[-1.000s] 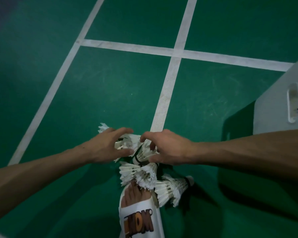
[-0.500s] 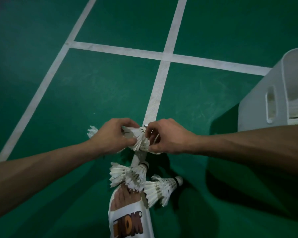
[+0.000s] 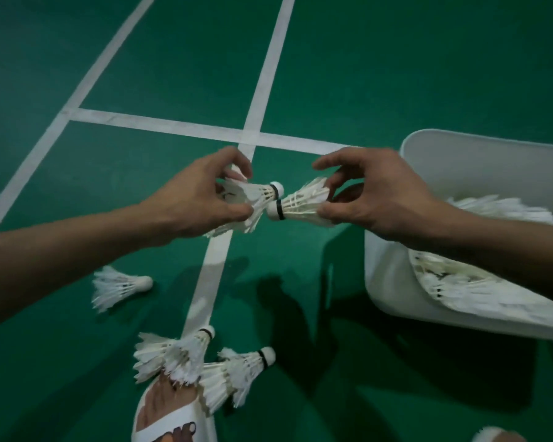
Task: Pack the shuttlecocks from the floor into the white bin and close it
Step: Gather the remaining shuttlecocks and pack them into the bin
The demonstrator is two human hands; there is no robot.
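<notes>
one feather shuttlecock [image 3: 256, 199] is gripped by the left hand [image 3: 198, 199], its black-banded cork pointing right. a second shuttlecock [image 3: 300, 204] is pinched by the right hand [image 3: 374, 199], cork pointing left, the two corks just beside each other. a lone shuttlecock [image 3: 118, 287] lies on its side on the green floor [image 3: 332, 74] at left. a cluster of shuttlecocks [image 3: 179, 352] lies nearer. the white bin [image 3: 393, 282], open-topped, stands at right, with packed shuttlecocks [image 3: 460, 282] inside.

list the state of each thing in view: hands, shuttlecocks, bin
left hand: grips a shuttlecock bunch by the feathers
right hand: pinches a single shuttlecock by the feathers
white bin: open, no lid on, shuttlecocks inside
floor shuttlecocks: lying on their sides, not yet picked up
</notes>
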